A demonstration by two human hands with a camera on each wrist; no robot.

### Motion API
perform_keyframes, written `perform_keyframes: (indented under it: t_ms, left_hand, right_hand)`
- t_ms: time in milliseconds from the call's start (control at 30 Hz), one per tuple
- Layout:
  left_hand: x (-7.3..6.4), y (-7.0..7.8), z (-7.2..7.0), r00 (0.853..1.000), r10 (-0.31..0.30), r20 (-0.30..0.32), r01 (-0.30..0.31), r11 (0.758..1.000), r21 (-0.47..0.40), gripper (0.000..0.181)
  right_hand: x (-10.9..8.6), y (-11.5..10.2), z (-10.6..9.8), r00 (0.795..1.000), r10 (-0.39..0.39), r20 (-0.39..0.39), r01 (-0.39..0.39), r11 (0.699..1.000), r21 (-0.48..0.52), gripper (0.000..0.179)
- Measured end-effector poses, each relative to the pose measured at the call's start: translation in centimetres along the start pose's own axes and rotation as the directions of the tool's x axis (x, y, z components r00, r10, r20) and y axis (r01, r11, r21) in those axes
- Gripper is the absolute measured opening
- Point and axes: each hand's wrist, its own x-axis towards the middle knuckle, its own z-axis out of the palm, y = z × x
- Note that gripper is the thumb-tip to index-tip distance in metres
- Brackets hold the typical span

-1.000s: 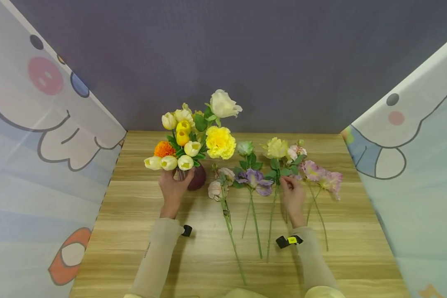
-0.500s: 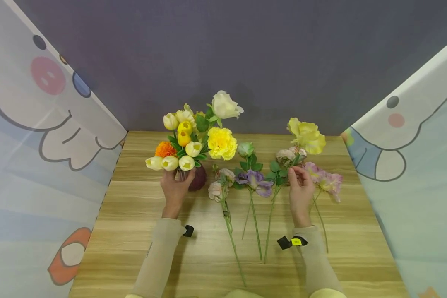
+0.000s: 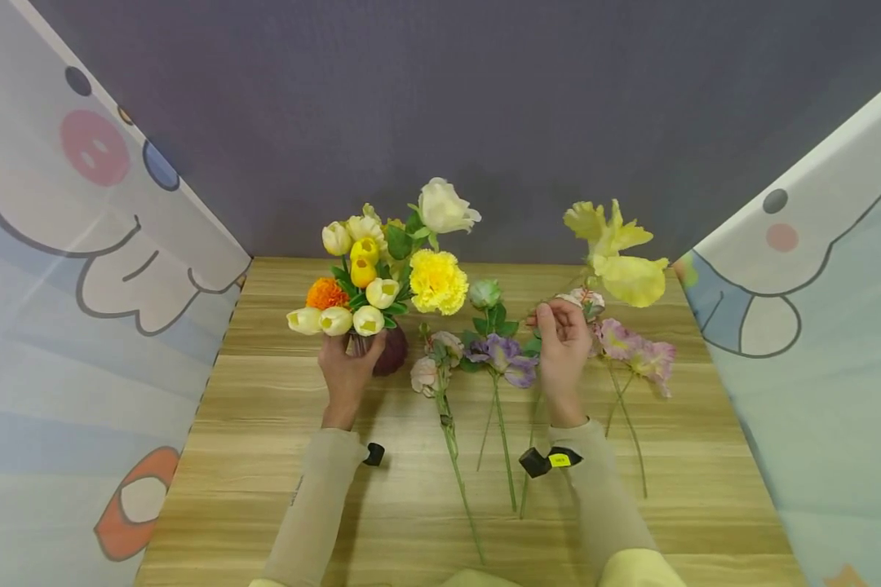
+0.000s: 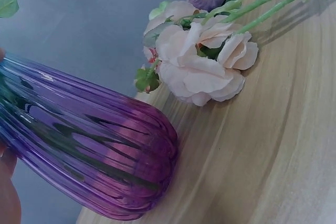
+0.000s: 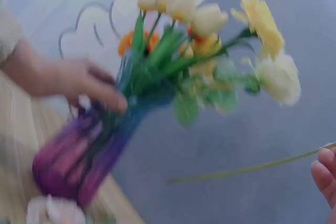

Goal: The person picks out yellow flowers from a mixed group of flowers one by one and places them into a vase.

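Note:
In the head view, my left hand (image 3: 345, 375) grips the neck of a ribbed glass vase (image 4: 94, 140), which fades from blue to purple. The vase holds several artificial flowers: cream tulips (image 3: 335, 321), an orange bloom (image 3: 327, 293), a yellow carnation (image 3: 438, 281) and a white rose (image 3: 446, 205). My right hand (image 3: 565, 350) pinches the stem of a yellow, iris-like flower (image 3: 620, 257), its ruffled head raised beyond the fingers at the right. The bare stem (image 5: 247, 170) points toward the vase in the right wrist view, where only some fingertips show.
Between my arms lie pale pink roses (image 3: 426, 373), a purple iris (image 3: 501, 355) and a green rose (image 3: 484, 293) on the wooden table (image 3: 411, 497). Lilac-pink flowers (image 3: 649, 359) lie at the right. A grey panel (image 3: 514, 130) stands behind, printed cloths at both sides.
My right hand has lifted the yellow flower off the table, first moving right, then back left with its head tipping rightward. My left hand keeps its hold on the vase.

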Motion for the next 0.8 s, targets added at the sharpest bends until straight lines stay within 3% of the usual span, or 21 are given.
perform_keyframes:
  t_ms: [167, 300, 400, 500, 700, 733, 767, 800]
  left_hand:
    - [0.0, -0.1, 0.1, 1.0, -0.006, -0.006, 0.005, 1.0, -0.022, 0.059]
    - [0.0, -0.1, 0.3, 1.0, -0.012, -0.015, 0.011, 0.999, -0.044, 0.057]
    - [0.0, -0.1, 0.4, 1.0, -0.009, -0.02, 0.008, 0.999, -0.044, 0.056]
    - [-0.1, 0.0, 0.4, 1.0, -0.005, -0.027, 0.004, 0.999, -0.042, 0.056]
    - [-0.1, -0.1, 0.5, 0.999, 0.003, -0.034, -0.004, 0.999, -0.033, 0.058]
    - [-0.1, -0.2, 0.5, 0.999, 0.008, -0.034, -0.009, 1.0, -0.03, 0.059]
    - [-0.1, -0.2, 0.6, 0.999, 0.014, -0.035, -0.015, 1.0, -0.024, 0.059]
    - [-0.2, -0.2, 0.6, 0.999, 0.02, -0.035, -0.021, 1.0, -0.02, 0.06]
  right_hand:
    - [-0.2, -0.7, 3.6, 0.998, 0.008, 0.055, -0.014, 0.994, 0.105, 0.005]
    - [-0.7, -1.2, 6.3, 0.997, -0.034, 0.064, 0.022, 0.984, 0.178, 0.003]
    - [-1.1, -1.3, 7.8, 0.996, -0.066, 0.055, 0.055, 0.982, 0.18, 0.006]
    - [-1.5, -1.0, 9.1, 0.992, -0.094, 0.081, 0.083, 0.988, 0.129, 0.011]
    - [-2.4, -0.2, 11.3, 0.98, -0.114, 0.164, 0.129, 0.988, -0.087, 0.014]
    - [-2.7, 0.0, 11.6, 0.979, -0.101, 0.18, 0.126, 0.983, -0.134, 0.013]
    - [-3.0, 0.2, 11.8, 0.98, -0.043, 0.193, 0.076, 0.983, -0.166, 0.015]
    - [-3.3, 0.5, 11.9, 0.977, 0.061, 0.206, -0.014, 0.976, -0.219, 0.027]
